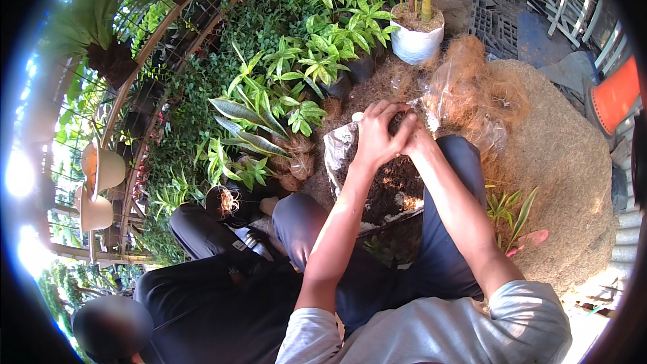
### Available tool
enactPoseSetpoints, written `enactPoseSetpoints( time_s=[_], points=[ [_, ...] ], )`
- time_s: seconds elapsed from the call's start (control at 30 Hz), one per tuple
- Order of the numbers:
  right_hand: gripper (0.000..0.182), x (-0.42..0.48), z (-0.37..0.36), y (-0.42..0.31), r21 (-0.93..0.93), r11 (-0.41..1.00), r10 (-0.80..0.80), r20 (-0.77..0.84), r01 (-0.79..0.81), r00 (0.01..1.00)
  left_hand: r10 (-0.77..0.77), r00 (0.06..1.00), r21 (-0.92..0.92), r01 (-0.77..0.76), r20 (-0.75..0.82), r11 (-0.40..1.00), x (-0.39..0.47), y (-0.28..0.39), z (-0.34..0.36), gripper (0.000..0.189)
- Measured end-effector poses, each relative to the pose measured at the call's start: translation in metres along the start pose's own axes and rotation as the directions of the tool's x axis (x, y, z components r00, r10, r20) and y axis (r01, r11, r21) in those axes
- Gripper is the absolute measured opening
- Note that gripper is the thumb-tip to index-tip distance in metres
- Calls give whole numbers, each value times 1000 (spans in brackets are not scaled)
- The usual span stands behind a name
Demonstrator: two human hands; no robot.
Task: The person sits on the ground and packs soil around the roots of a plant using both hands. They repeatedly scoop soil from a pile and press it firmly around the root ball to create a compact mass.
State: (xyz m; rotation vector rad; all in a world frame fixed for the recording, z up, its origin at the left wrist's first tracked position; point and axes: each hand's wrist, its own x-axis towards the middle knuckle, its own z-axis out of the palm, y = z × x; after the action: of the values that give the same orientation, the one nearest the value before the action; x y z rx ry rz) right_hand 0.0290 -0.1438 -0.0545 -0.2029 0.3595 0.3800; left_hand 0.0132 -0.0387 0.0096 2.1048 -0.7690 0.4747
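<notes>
Both hands meet over a white sack (337, 154) of dark soil (389, 189) that lies between the knees. My left hand (378, 129) and my right hand (415, 134) cup a dark clump of soil or root (398, 122) between them, its form mostly hidden by the fingers. Beyond the right hand, a heap of orange-brown coconut fiber (462, 81) with clear plastic lies on the ground. Left of the sack stand snake plants (252, 116), with fiber-wrapped, string-tied root balls (302, 164) beside them.
A co-worker in black (217, 303) sits close at the left, near a black pot holding ties (227, 203). A white-wrapped potted plant (417, 40) stands ahead. At the right are a large fiber-colored mound (561, 162), small plants (510, 212) and an orange container (615, 96).
</notes>
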Motion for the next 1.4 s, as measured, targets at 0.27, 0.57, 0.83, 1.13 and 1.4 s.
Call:
enactPoseSetpoints(
  time_s=[0.27,0.57,0.83,1.13,1.4],
  points=[
    [32,-21,27,15,-105,984,-166,-296,141,941,81,995,76,-77,-57,994,-8,-14,6,26],
    [32,22,-20,22,-124,984,-136,-55,129,989,-14,988,68,24,-152,997,-22,-43,20,10],
    [29,14,-16,18,-236,950,-210,9,206,978,20,997,1,-20,-75,1000,-14,-34,10,12],
    [22,47,-53,17,-49,972,-225,73,229,972,-36,999,-26,35,-22,999,-16,-46,21,17],
    [19,37,-31,13,-56,975,-215,7,215,976,-17,999,-83,13,-49,996,-15,-38,20,21]
  ],
)
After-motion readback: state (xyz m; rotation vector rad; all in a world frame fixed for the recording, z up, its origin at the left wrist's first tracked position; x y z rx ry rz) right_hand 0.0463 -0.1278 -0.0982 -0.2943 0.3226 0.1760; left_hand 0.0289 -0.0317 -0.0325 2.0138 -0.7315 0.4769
